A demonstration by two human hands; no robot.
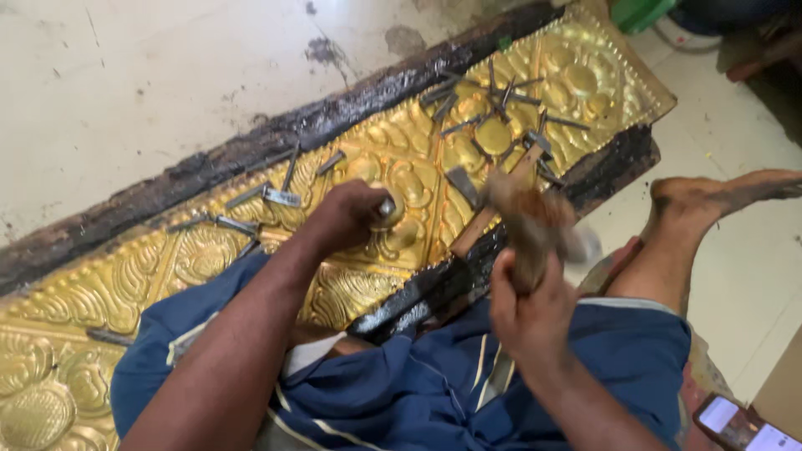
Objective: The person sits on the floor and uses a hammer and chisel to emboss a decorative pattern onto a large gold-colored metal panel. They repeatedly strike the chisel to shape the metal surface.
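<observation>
Your right hand (526, 292), nearest you, grips a blurred wooden hammer (522, 221); left hand (347, 219) pinches a steel punch (386, 206) upright on the brass sheet (359, 159). Thin sheet dents easily; hold the punch mid-shank.

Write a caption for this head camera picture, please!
Left hand holds a punch on embossed golden sheet; right hand grips a blurred hammer.
</observation>
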